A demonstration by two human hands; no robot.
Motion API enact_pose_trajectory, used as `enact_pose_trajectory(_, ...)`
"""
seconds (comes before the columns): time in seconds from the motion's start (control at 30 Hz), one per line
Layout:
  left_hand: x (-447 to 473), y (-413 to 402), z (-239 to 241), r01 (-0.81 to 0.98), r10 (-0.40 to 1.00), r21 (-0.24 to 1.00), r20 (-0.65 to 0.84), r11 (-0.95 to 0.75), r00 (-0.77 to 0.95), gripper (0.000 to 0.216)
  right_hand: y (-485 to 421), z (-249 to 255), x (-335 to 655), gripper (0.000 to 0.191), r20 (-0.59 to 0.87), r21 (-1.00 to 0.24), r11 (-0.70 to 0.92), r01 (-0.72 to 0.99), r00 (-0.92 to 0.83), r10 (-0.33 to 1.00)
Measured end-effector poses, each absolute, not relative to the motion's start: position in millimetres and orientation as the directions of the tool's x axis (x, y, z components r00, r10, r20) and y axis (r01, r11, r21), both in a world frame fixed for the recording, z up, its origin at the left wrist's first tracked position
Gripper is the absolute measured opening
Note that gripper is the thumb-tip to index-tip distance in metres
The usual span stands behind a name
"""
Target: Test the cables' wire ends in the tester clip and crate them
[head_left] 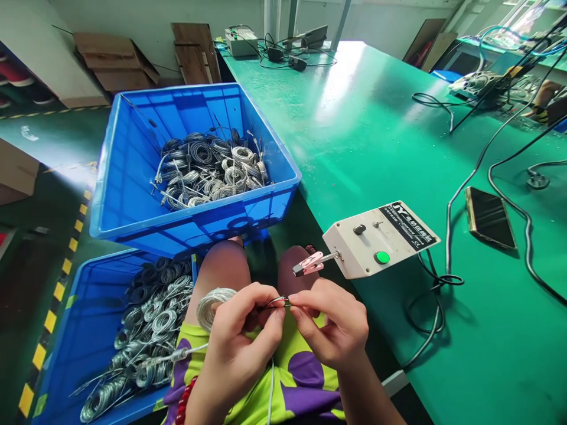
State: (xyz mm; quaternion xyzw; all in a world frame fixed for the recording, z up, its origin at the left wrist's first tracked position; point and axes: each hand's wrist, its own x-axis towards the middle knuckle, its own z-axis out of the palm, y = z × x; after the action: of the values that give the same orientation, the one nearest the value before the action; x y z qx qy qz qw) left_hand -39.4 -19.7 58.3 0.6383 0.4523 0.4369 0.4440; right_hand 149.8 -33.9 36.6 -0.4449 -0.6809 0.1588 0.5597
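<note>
My left hand (241, 339) is closed around a small coil of silver braided cable (211, 305) above my lap. My right hand (330, 323) pinches the thin wire ends (277, 303) that stick out of that coil, fingertips of both hands almost touching. Just above them a pink clip (309, 264) juts from the front of a small white control box (376, 239) with a green button, standing at the edge of the green table (354, 136).
A blue bin (133, 177) holding several cable coils stands left of the table; a second blue bin (88, 330) with more coils sits lower left. A phone (489, 217) and black cables (509, 195) lie on the table at right.
</note>
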Motion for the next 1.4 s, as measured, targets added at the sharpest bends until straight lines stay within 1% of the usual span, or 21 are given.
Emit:
enact_pose_trajectory(0.13, -39.4, -17.3, 59.6, 0.181, 0.962, 0.959, 0.178, -0.216, 0.209, 0.007, -34.5, 31.5, 148.8, 0.028, 0.597, -0.734, 0.532, 0.421, 0.028, 0.802)
enact_pose_trajectory(0.3, -40.0, -15.1, 58.5, 0.142, 0.964, 0.971, 0.159, -0.191, 0.213, 0.008, -35.4, 25.6, 147.8, 0.032, 0.557, -0.779, 0.492, 0.389, 0.069, 0.827)
enact_pose_trajectory(0.5, -40.8, -13.7, 56.7, 0.138, 0.968, 0.976, 0.137, -0.169, 0.210, 0.009, -32.3, 26.8, 146.9, 0.023, 0.582, -0.754, 0.517, 0.406, 0.048, 0.811)
enact_pose_trajectory(0.63, -41.1, -13.6, 56.8, 0.142, 0.973, 0.979, 0.118, -0.148, 0.198, 0.008, -30.1, 26.0, 146.3, 0.018, 0.593, -0.718, 0.520, 0.463, 0.016, 0.805)
enact_pose_trajectory(0.7, -41.3, -13.9, 57.0, 0.139, 0.974, 0.981, 0.110, -0.139, 0.200, 0.007, -29.7, 24.7, 145.7, 0.018, 0.612, -0.699, 0.534, 0.476, 0.012, 0.791)
enact_pose_trajectory(0.77, -41.8, -14.4, 57.1, 0.138, 0.972, 0.979, 0.118, -0.148, 0.203, 0.007, -29.7, 24.0, 145.1, 0.020, 0.622, -0.704, 0.543, 0.458, 0.028, 0.782)
enact_pose_trajectory(0.87, -43.9, -15.7, 56.5, 0.152, 0.966, 0.968, 0.167, -0.199, 0.197, 0.009, -30.0, 25.7, 144.8, 0.025, 0.591, -0.744, 0.531, 0.406, 0.027, 0.807)
enact_pose_trajectory(1.0, -46.3, -17.8, 54.9, 0.203, 0.947, 0.931, 0.268, -0.302, 0.178, 0.013, -30.1, 32.1, 145.0, 0.048, 0.515, -0.793, 0.480, 0.375, -0.010, 0.857)
enact_pose_trajectory(1.03, -46.3, -18.2, 54.4, 0.213, 0.940, 0.921, 0.291, -0.325, 0.178, 0.014, -30.6, 33.4, 144.8, 0.049, 0.496, -0.808, 0.467, 0.360, -0.013, 0.868)
enact_pose_trajectory(1.2, -45.3, -19.5, 51.8, 0.230, 0.913, 0.889, 0.355, -0.397, 0.201, 0.019, -35.9, 34.9, 142.3, 0.022, 0.379, -0.902, 0.359, 0.239, 0.041, 0.925)
enact_pose_trajectory(1.3, -45.7, -19.9, 50.3, 0.239, 0.901, 0.874, 0.380, -0.424, 0.209, 0.022, -37.9, 34.8, 139.0, 0.016, 0.365, -0.916, 0.345, 0.207, 0.067, 0.929)
enact_pose_trajectory(1.4, -46.0, -19.6, 50.2, 0.239, 0.891, 0.863, 0.400, -0.445, 0.215, 0.024, -37.6, 35.6, 135.3, 0.015, 0.370, -0.917, 0.351, 0.190, 0.070, 0.927)
